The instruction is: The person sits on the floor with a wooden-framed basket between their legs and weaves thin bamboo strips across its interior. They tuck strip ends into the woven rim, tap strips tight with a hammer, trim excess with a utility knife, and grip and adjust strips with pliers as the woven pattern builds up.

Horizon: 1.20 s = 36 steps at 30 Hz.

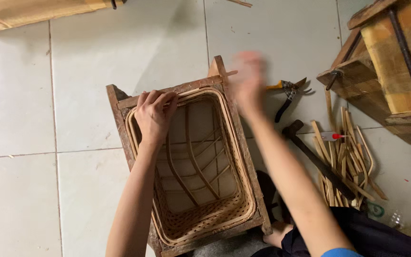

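Note:
A rectangular woven bamboo basket (pixel 200 223) sits inside a rough wooden frame (pixel 120 119) on the tiled floor. My left hand (pixel 154 114) grips the far rim of the basket and frame, fingers curled over the edge. My right hand (pixel 249 81) is blurred in motion above the frame's far right corner post; whether it holds anything cannot be made out. Curved bamboo strips (pixel 191 157) run down the inside of the basket.
Pruning shears (pixel 288 90) lie on the floor right of the frame. A dark-handled hammer (pixel 317 159) rests on a pile of bamboo strips (pixel 348 152) with a small glue tube (pixel 333 136). A wooden structure (pixel 386 62) stands at the upper right.

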Each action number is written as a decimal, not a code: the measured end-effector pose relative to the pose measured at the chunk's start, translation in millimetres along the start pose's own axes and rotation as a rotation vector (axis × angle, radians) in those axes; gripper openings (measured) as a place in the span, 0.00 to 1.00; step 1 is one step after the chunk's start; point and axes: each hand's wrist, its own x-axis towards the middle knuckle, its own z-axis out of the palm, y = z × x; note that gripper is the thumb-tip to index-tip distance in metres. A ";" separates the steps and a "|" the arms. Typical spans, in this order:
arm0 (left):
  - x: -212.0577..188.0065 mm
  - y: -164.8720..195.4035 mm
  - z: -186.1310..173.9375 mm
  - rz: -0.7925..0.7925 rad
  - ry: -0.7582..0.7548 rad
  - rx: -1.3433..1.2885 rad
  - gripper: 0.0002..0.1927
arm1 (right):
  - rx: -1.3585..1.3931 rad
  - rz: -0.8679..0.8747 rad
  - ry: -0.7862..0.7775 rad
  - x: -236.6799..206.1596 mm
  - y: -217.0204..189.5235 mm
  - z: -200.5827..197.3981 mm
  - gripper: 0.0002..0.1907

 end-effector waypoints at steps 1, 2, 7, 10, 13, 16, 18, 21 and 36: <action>0.7 -0.4 0.6 0.004 0.002 -0.002 0.06 | 0.129 0.196 0.070 11.1 21.3 -21.2 0.20; 1.9 -0.5 1.6 0.008 0.009 -0.003 0.06 | -0.004 0.273 0.130 13.3 41.4 -44.9 0.23; 0.5 2.1 0.9 0.041 0.076 -0.027 0.05 | -0.703 0.834 -0.227 -11.1 121.3 -83.1 0.41; -0.4 0.1 2.2 0.028 0.055 -0.025 0.05 | -0.174 0.882 0.024 -24.5 132.9 -69.8 0.34; -0.5 -6.5 7.6 0.020 0.049 -0.057 0.05 | -0.331 0.338 -0.143 -31.2 141.8 -69.0 0.26; -7.1 -11.3 10.2 0.003 0.000 -0.107 0.05 | -0.552 0.128 -0.404 -33.6 133.8 -72.3 0.15; -12.3 -12.2 8.5 0.025 0.000 -0.084 0.05 | -0.542 0.491 -0.473 -35.6 124.0 -65.8 0.28; -19.0 -10.2 2.5 0.070 0.038 -0.032 0.06 | -0.694 0.624 -0.454 -38.8 114.2 -48.0 0.51; -12.1 -22.3 24.8 -0.023 0.094 -0.050 0.04 | -0.659 0.939 -0.624 -32.9 125.6 -72.3 0.31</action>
